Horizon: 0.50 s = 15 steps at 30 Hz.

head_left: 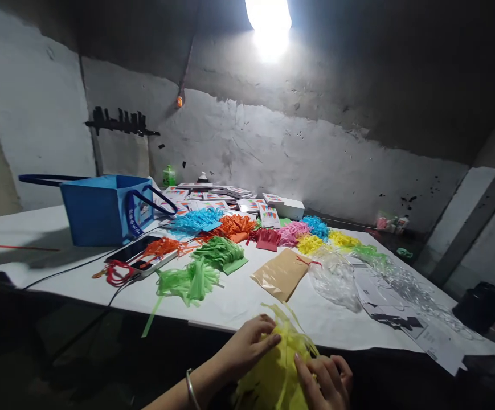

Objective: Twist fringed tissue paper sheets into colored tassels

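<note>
A bundle of yellow strips (279, 370) lies at the bottom centre, just below the table's front edge. My left hand (249, 347), with a bangle on the wrist, has its curled fingers on the upper left of the bundle. My right hand (326, 378) is closed against the bundle's right side, fingers bent and pressed together. Some yellow strips stick up between the hands over the table edge. Nearest beyond them on the white table (230, 299) lie a brown paper packet (281, 273) and a clear plastic bag (335, 279).
A blue bag (97, 210) stands at the left. Green fringe (191, 282), orange fringe (236, 226), red fringe (268, 238) and pink fringe (293, 232) lie mid-table. Printed cards (268, 215) are stacked behind. Paper sheets (439, 344) overhang the right front edge.
</note>
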Available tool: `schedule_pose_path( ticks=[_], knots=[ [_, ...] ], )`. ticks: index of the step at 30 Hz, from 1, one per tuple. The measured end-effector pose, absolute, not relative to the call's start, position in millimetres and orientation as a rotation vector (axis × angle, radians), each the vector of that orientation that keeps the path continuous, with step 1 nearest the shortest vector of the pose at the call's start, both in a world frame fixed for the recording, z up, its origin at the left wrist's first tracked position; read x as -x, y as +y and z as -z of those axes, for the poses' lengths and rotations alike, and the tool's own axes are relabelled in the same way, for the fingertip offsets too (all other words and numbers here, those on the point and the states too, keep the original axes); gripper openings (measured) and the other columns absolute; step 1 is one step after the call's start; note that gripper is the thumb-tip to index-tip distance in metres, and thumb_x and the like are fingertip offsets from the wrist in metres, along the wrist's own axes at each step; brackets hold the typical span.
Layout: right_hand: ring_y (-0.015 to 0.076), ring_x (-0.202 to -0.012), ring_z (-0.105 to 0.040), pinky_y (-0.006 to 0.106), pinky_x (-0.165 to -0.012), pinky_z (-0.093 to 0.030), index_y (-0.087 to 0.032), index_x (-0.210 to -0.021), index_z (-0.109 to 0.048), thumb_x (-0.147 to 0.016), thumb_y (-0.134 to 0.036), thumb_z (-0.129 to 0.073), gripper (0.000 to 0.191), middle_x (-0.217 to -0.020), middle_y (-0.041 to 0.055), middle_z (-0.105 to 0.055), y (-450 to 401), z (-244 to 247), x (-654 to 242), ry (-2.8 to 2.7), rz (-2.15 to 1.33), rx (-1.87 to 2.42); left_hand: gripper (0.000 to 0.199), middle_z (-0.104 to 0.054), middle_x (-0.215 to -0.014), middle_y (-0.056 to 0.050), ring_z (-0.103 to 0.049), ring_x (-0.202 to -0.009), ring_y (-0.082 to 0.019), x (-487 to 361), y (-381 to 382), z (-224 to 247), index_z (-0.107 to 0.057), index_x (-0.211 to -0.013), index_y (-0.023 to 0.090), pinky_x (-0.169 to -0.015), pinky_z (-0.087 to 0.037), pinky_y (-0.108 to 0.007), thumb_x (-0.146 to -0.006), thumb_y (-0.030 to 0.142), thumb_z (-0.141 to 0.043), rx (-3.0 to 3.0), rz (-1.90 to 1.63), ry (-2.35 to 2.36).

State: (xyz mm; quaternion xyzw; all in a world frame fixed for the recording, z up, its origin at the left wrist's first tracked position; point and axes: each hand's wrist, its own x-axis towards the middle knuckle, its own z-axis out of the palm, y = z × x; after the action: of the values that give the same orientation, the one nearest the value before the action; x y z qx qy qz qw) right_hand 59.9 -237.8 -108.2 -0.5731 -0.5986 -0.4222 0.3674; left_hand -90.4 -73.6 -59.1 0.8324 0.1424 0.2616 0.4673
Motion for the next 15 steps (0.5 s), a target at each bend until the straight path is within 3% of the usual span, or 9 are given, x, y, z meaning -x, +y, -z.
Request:
schedule_pose_path(
  ticks=[2,5,7,9,11,15],
  knots=[
    [0.0172,-0.071,-0.068,0.042,-0.085,-0.037,-0.020,-0.112,-0.070,-0.094,-0.003,-0.038,0.040,-0.074,0.0021,-0.070,-233.0,110.4,-61.4,-1.525,1.056,1.498,0.038,-0.066,-0.118,-0.015,-0.056,-0.118,-0.031,92.9,-76.6,58.5,-0.067,-0.106,0.019,-0.106,-0.042,-0.048,-0.092,0.052,-0.056,-2.095,-0.869,0.442],
    [0.0168,-0.068,-0.066,0.042,-0.083,-0.037,-0.020,-0.119,-0.069,-0.095,-0.006,-0.040,0.041,-0.072,0.0018,-0.068,-226.8,115.2,-64.9,-1.490,1.048,1.522,0.047,-0.063,-0.126,-0.016,-0.058,-0.118,-0.034,86.3,-88.6,68.2,-0.064,-0.118,0.022,-0.100,-0.048,-0.048,-0.079,0.045,-0.075,-2.283,-1.012,0.364],
    [0.0172,-0.067,-0.066,0.042,-0.083,-0.036,-0.020,-0.127,-0.065,-0.095,-0.008,-0.038,0.044,-0.072,0.0019,-0.067,-225.6,118.2,-67.8,-1.474,1.034,1.527,0.034,-0.069,-0.116,-0.012,-0.064,-0.105,-0.031,78.9,-95.3,80.9,-0.067,-0.112,0.024,-0.093,-0.052,-0.044,-0.079,0.032,-0.074,-2.419,-0.948,0.286],
    [0.0181,-0.067,-0.066,0.043,-0.082,-0.036,-0.021,-0.138,-0.058,-0.098,-0.012,-0.035,0.047,-0.072,0.0022,-0.067,-227.7,119.2,-73.1,-1.457,1.032,1.540,0.020,-0.073,-0.099,-0.008,-0.066,-0.094,-0.027,75.9,-94.0,94.3,-0.070,-0.100,0.025,-0.091,-0.051,-0.045,-0.085,0.016,-0.060,-2.533,-0.902,0.379],
    [0.0183,-0.065,-0.066,0.044,-0.080,-0.036,-0.022,-0.146,-0.049,-0.101,-0.017,-0.031,0.049,-0.071,0.0024,-0.066,-231.1,117.5,-81.6,-1.430,1.057,1.562,0.027,-0.074,-0.090,-0.007,-0.066,-0.090,-0.027,81.3,-83.2,103.6,-0.072,-0.090,0.024,-0.091,-0.048,-0.050,-0.085,0.007,-0.051,-2.591,-0.853,0.587],
    [0.0143,-0.057,-0.064,0.041,-0.076,-0.037,-0.025,-0.147,-0.047,-0.101,-0.013,-0.037,0.050,-0.064,-0.0016,-0.063,-226.8,110.6,-101.8,-1.374,1.179,1.564,0.021,-0.071,-0.113,-0.012,-0.063,-0.106,-0.032,102.3,-53.6,97.0,-0.073,-0.106,0.026,-0.092,-0.050,-0.050,-0.088,0.029,-0.062,-2.447,-0.916,0.780]
  ],
)
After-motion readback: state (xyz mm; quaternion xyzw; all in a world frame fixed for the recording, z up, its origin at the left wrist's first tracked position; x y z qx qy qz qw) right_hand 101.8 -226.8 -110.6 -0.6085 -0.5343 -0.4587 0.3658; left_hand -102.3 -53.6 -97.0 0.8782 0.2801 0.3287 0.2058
